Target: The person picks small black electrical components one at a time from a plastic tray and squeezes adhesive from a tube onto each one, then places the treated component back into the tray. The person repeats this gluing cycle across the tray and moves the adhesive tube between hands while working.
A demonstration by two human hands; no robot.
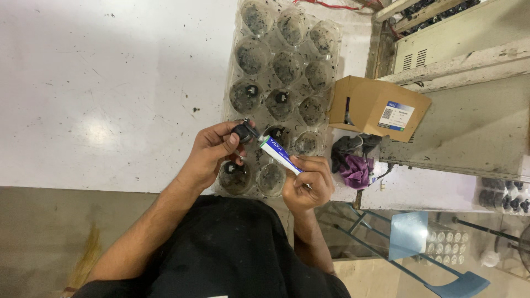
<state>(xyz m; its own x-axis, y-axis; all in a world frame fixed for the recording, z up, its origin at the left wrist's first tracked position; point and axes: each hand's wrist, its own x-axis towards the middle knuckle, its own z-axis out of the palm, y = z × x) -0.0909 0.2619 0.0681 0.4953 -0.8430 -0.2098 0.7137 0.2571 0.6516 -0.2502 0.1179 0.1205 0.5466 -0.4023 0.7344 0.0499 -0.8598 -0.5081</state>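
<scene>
Both hands work over the clear tray [331, 38]: the left hand [215, 149] pinches a small black part [243, 131] in its fingertips, the right hand [310, 185] grips a white-and-blue tube [279, 154], nozzle touching that part, so steady squeezing seems needed.

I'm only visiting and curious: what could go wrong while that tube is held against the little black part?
The tube in the right hand might squeeze paste onto the left hand instead of the small black part. Both are held over the clear plastic tray, so a slipped part could drop among its cups.
</scene>
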